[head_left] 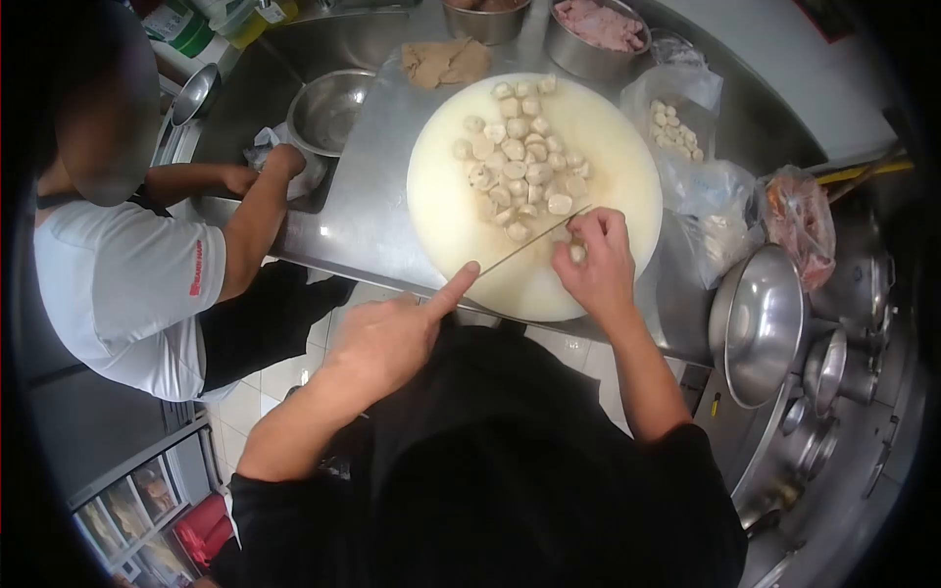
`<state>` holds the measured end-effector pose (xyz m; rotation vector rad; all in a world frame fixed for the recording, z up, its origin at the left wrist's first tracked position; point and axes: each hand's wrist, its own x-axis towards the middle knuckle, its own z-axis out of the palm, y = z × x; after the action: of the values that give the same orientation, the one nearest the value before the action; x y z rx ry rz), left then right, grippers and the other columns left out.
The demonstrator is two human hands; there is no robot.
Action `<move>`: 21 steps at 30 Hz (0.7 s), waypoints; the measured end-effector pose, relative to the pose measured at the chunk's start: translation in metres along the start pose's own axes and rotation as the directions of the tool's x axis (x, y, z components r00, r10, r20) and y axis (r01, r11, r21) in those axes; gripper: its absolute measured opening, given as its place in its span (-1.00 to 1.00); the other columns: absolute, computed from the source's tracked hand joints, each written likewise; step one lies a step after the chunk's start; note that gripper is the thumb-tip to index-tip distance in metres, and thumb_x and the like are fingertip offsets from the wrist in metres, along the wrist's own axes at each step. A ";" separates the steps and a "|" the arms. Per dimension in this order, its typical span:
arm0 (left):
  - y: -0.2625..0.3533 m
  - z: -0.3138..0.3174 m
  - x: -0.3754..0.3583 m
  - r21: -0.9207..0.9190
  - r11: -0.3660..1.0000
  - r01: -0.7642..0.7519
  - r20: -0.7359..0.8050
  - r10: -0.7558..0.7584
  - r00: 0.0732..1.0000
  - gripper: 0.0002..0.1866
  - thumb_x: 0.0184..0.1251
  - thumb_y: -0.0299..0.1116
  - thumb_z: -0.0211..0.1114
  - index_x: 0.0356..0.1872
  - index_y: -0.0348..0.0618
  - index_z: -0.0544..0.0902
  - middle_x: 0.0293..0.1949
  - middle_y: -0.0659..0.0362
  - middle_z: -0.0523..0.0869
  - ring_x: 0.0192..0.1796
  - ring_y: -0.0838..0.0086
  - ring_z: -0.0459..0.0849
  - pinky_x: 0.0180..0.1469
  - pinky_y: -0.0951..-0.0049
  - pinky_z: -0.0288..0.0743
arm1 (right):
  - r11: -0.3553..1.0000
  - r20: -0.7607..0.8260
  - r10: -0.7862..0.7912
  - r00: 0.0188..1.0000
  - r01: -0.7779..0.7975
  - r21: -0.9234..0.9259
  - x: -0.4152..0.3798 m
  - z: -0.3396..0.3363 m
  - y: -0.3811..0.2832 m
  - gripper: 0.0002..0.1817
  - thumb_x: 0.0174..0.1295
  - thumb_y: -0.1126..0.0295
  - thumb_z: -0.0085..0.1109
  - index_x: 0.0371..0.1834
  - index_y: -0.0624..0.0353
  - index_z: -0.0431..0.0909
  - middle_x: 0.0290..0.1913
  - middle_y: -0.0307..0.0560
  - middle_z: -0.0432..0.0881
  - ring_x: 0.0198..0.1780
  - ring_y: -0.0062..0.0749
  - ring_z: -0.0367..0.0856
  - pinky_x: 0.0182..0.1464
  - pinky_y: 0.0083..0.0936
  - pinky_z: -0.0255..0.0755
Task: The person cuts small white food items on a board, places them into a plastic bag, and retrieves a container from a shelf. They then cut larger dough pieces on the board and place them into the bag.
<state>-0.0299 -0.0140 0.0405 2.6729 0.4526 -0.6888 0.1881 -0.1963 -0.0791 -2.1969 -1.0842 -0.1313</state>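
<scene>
My left hand (385, 341) is wrapped round a knife, its index finger stretched along the spine; the handle is hidden under the hand. The thin knife blade (532, 241) points up and right across the round white cutting board (439, 211). Beside the blade tip, my right hand (606, 267) is closed, fingers and thumb pinching a small pale mushroom (577, 253) low over the board. Just beyond the blade lies a heap of pale button mushrooms (514, 169), several of them with flat cut faces.
A co-worker (137, 274) stands at the left, both hands in the sink beside a steel bowl (331, 113). Behind the board sit a brown cloth (446, 63) and a pan of pink meat (598, 27). Plastic bags (720, 211) and a large steel bowl (755, 323) are at the right.
</scene>
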 end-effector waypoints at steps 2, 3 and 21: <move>-0.004 -0.002 -0.011 0.017 0.999 -0.028 -0.017 0.029 0.999 -0.16 0.50 -0.39 0.16 0.70 0.52 0.07 -0.35 -0.09 0.75 -0.34 -0.01 0.77 -0.18 0.04 0.68 | 1.000 -0.029 -0.024 0.999 0.024 -0.007 0.000 0.004 0.002 -0.68 0.02 0.42 0.48 -0.12 0.13 0.68 -0.04 -0.05 0.51 -0.09 -0.14 0.59 -0.09 -0.25 0.57; -0.007 -0.002 -0.016 0.027 0.999 -0.042 -0.030 0.043 0.999 -0.16 0.51 -0.38 0.17 0.70 0.54 0.07 -0.36 -0.09 0.74 -0.36 -0.01 0.76 -0.19 0.05 0.68 | 1.000 -0.026 -0.017 1.000 0.017 -0.004 -0.001 0.004 0.002 -0.67 0.02 0.42 0.48 -0.12 0.14 0.68 -0.04 -0.05 0.51 -0.09 -0.14 0.59 -0.09 -0.25 0.57; 0.007 -0.001 0.006 -0.049 0.996 -0.076 -0.035 0.075 0.997 -0.18 0.46 -0.44 0.19 0.69 0.36 0.14 -0.52 -0.12 0.69 -0.41 -0.09 0.74 -0.29 -0.09 0.61 | 0.991 -0.118 0.026 0.993 -0.010 0.133 -0.019 0.000 0.006 -0.79 0.08 0.57 0.33 -0.20 0.21 0.59 -0.11 0.03 0.55 -0.05 -0.02 0.59 0.00 -0.21 0.54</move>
<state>-0.0214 -0.0188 0.0397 2.6425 0.3706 -0.6034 0.1804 -0.2113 -0.0895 -2.0532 -0.9785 -0.1753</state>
